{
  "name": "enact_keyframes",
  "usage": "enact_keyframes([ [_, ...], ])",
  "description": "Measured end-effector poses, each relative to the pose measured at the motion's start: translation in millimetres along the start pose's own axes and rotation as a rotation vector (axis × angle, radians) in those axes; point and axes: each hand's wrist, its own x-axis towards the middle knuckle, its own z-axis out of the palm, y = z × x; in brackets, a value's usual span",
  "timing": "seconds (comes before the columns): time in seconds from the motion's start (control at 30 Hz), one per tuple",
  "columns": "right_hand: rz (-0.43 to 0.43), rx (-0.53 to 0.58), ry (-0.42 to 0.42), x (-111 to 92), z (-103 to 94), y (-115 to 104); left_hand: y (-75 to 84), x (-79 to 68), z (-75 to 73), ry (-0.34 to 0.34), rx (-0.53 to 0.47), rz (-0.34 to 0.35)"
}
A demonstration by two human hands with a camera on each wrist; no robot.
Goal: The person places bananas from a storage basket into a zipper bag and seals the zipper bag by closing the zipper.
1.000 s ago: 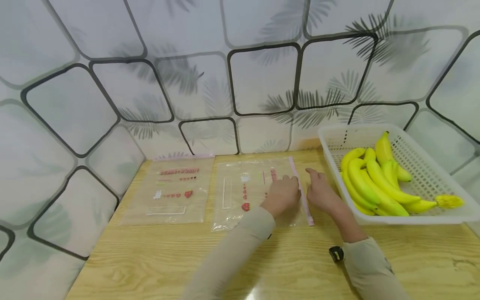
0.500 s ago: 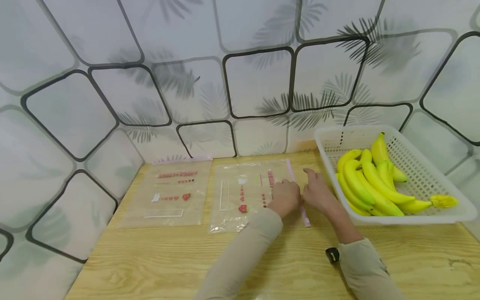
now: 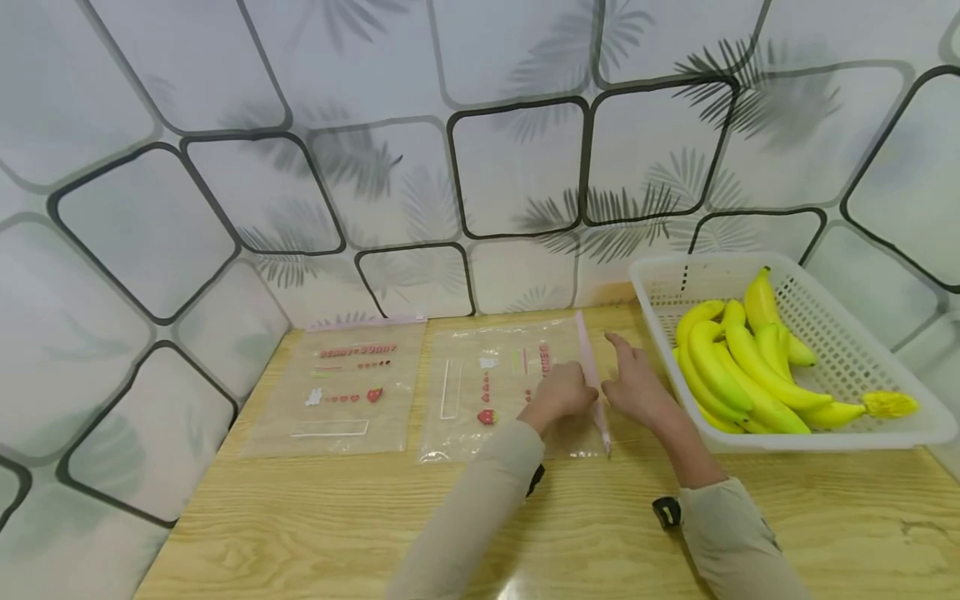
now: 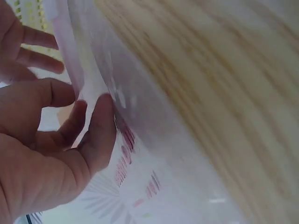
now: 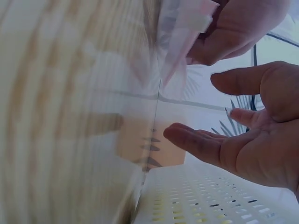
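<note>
A clear zip bag (image 3: 457,346) with strawberry and bunny prints lies on the table, its pink zip edge (image 3: 587,337) toward the right. My left hand (image 3: 562,392) pinches the bag beside that edge; in the left wrist view its thumb (image 4: 102,128) and curled fingers are at the film. The edge stands a little raised there. Just right of the strip is my right hand (image 3: 637,387), its fingers extended and apart from the bag. In the right wrist view, the right hand (image 5: 266,130) holds nothing, thumb and fingers spread.
A second zip bag (image 3: 352,375) lies flat at the left, pink edge toward the wall. At the right, a white perforated basket (image 3: 862,333) holds several bananas (image 3: 757,379). A patterned wall (image 3: 521,167) backs the wooden table (image 3: 315,525).
My left hand has shifted slightly left, and a small gap now shows between the hands. The bag's zip edge looks more lifted. The right hand has barely moved.
</note>
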Motion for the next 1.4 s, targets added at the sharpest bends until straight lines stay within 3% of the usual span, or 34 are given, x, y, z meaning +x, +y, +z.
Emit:
enact_keyframes([
  [0.2, -0.028, 0.107, -0.034, 2.6, 2.0, 2.3, -18.6, -12.3, -7.4, 0.010, -0.241, 0.074],
  [0.33, 0.010, 0.261, -0.096, 6.1, 6.4, 3.2, -28.2, -19.0, -11.7, 0.020, -0.328, 0.101],
  [0.53, 0.077, 0.470, -0.150, 8.0, 12.3, 0.9, -35.3, -28.2, -16.9, -0.019, -0.502, 0.150],
  [0.77, 0.014, 0.619, -0.138, 8.3, 20.6, -5.3, -40.4, -40.8, -25.4, -0.009, -0.636, 0.196],
  [1.07, -0.017, 0.637, -0.081, 3.7, 29.0, -21.2, -51.5, -53.1, -31.8, 0.080, -0.590, 0.297],
  [1.4, -0.037, 0.565, -0.064, 2.0, 31.3, -25.1, -52.6, -59.8, -37.5, 0.221, -0.467, 0.243],
])
